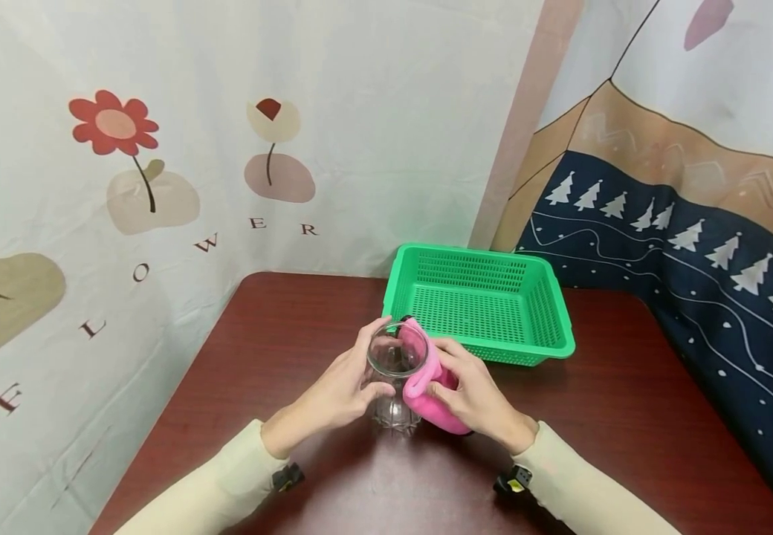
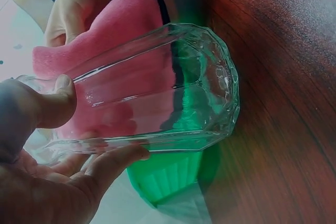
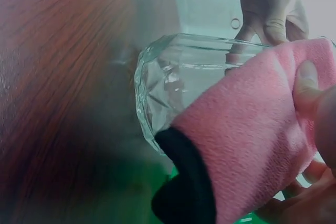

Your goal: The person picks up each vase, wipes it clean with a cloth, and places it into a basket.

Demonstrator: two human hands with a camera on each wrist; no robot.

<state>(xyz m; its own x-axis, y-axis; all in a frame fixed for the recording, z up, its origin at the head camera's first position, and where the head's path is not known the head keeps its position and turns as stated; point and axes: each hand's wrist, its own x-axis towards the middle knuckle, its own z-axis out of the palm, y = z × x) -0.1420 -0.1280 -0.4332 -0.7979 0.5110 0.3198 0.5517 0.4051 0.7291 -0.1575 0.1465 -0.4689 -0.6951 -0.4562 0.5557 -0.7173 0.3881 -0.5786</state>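
Observation:
A clear, faceted glass jar (image 1: 395,413) stands mouth up between the hands, its thick base close over the tabletop. My left hand (image 1: 333,392) grips the jar from the left side, thumb at the front and fingers round behind. On the other side, my right hand (image 1: 483,394) pinches a pink cloth (image 1: 435,410) against the jar's wall and rim. The cloth has a black edge (image 3: 184,174) and hangs down along the glass (image 3: 163,85) in the right wrist view. Through the jar (image 2: 220,87), the left wrist view shows the pink cloth (image 2: 128,17) behind it.
A green slotted plastic basket (image 1: 563,338) sits just beyond the hands, toward the back right of the dark red wooden table (image 1: 279,327). Printed fabric (image 1: 386,134) hangs behind the table and along its right side. Each wrist carries a small black device (image 1: 288,477).

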